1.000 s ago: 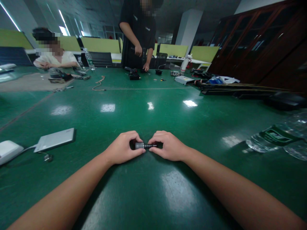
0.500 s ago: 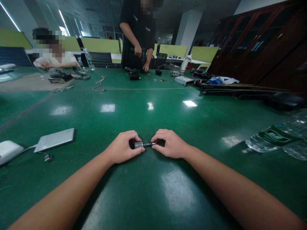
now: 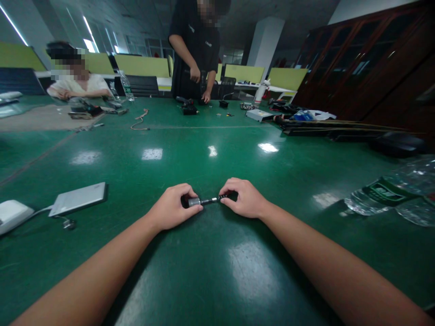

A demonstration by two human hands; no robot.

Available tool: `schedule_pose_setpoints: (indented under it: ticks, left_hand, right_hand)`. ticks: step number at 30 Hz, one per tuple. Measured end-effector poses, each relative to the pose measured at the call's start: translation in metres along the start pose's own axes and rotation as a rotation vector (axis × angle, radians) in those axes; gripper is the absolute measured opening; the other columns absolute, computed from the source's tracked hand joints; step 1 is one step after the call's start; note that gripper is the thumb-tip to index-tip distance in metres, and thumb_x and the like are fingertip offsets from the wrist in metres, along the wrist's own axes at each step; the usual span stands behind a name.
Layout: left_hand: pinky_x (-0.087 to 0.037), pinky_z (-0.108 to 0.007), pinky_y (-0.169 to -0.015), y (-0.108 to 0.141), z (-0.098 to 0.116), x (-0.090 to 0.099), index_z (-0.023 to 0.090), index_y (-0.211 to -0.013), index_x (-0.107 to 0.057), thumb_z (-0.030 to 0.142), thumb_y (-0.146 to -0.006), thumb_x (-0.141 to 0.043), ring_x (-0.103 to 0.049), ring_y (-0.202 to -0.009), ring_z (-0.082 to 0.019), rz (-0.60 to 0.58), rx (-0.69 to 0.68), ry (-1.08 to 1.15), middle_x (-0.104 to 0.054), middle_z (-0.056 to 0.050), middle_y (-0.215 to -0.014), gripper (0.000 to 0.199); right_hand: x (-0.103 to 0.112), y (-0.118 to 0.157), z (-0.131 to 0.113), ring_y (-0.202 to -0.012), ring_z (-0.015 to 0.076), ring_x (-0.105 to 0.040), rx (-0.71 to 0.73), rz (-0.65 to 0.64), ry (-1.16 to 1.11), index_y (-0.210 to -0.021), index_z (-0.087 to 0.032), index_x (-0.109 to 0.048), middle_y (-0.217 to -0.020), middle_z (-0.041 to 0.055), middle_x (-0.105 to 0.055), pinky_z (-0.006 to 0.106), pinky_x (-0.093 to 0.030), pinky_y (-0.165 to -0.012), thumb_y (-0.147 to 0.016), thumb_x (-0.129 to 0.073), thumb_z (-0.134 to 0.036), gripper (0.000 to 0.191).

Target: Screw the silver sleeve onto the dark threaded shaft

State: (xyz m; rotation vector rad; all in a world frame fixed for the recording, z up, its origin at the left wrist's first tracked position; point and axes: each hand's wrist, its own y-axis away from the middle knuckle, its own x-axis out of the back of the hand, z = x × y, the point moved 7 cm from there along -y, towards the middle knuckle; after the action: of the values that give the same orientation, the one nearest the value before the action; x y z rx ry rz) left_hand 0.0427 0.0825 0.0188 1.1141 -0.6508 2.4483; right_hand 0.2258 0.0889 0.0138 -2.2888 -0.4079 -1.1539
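Just above the green tabletop, at the middle of the head view, my left hand [image 3: 173,206] pinches a short grey metal cylinder [image 3: 194,202] between thumb and fingers. A thin dark rod [image 3: 209,200] with a shiny band runs from the cylinder toward the right. At its far end my right hand [image 3: 244,198] is closed in a pinch on a dark ribbed piece [image 3: 223,197] that looks like a small spring. The right end of that piece is partly covered by my fingers. Whether the ribbed piece sits around the rod or only meets its tip, I cannot tell.
A silver flat box [image 3: 79,198] on a white cable lies at left beside a white adapter [image 3: 14,216]. Clear plastic bottles [image 3: 384,192] lie at right. Across the green table [image 3: 176,167], a standing person [image 3: 195,50] handles dark parts; another person [image 3: 83,86] sits at left.
My right hand has moved a little right and away from me, and the gap between my hands is wider. More of the rod and the ribbed piece shows. The left hand barely shifted.
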Motion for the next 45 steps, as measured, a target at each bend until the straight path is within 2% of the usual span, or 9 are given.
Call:
schedule_pose_setpoints:
  ticks: [4,10,15,26,45]
  left_hand:
    - [-0.045,-0.029,-0.069,0.000,-0.001,-0.001,0.017,-0.082,-0.063,0.032,-0.077,-0.074,-0.061,-0.075,-0.018,-0.009,-0.004,0.006,-0.066,-0.002,-0.081,0.020]
    - [-0.046,-0.029,-0.074,0.000,0.004,-0.005,0.018,-0.089,-0.066,0.033,-0.074,-0.079,-0.061,-0.083,-0.019,-0.061,-0.081,0.066,-0.065,-0.003,-0.089,0.025]
    - [-0.046,-0.030,-0.075,0.001,0.010,-0.007,0.018,-0.094,-0.067,0.035,-0.082,-0.071,-0.062,-0.084,-0.019,-0.108,-0.126,0.084,-0.066,-0.005,-0.091,0.022]
    - [-0.045,-0.027,-0.070,0.001,0.006,-0.007,0.018,-0.090,-0.067,0.028,-0.074,-0.076,-0.061,-0.079,-0.017,-0.087,-0.070,0.047,-0.066,-0.002,-0.085,0.021]
    - [-0.041,-0.027,-0.068,-0.001,0.006,-0.009,0.017,-0.082,-0.064,0.037,-0.078,-0.075,-0.059,-0.075,-0.017,-0.077,-0.079,0.018,-0.064,-0.001,-0.081,0.023]
  right_hand:
    - [-0.004,0.001,-0.009,-0.081,0.0186,-0.060,0.053,-0.014,-0.022,-0.086,-0.017,-0.072,-0.081,0.0046,-0.068,0.033,-0.047,-0.076,-0.078,-0.070,-0.018,0.009]
    - [-0.016,0.001,-0.026,-0.082,0.0180,-0.062,0.127,-0.059,-0.102,-0.100,-0.018,-0.072,-0.088,0.0055,-0.072,0.031,-0.048,-0.077,-0.082,-0.070,-0.018,0.018]
    - [-0.022,0.002,-0.037,-0.087,0.0185,-0.063,0.163,-0.093,-0.095,-0.100,-0.019,-0.072,-0.091,0.0045,-0.074,0.033,-0.047,-0.081,-0.084,-0.068,-0.018,0.016]
    - [-0.023,0.003,-0.038,-0.086,0.0193,-0.062,0.182,-0.097,-0.090,-0.101,-0.018,-0.072,-0.089,0.0065,-0.073,0.033,-0.048,-0.080,-0.085,-0.067,-0.018,0.017]
    - [-0.024,0.001,-0.038,-0.085,0.0189,-0.059,0.136,-0.077,-0.051,-0.096,-0.018,-0.071,-0.086,0.0057,-0.070,0.032,-0.046,-0.078,-0.083,-0.069,-0.018,0.014]
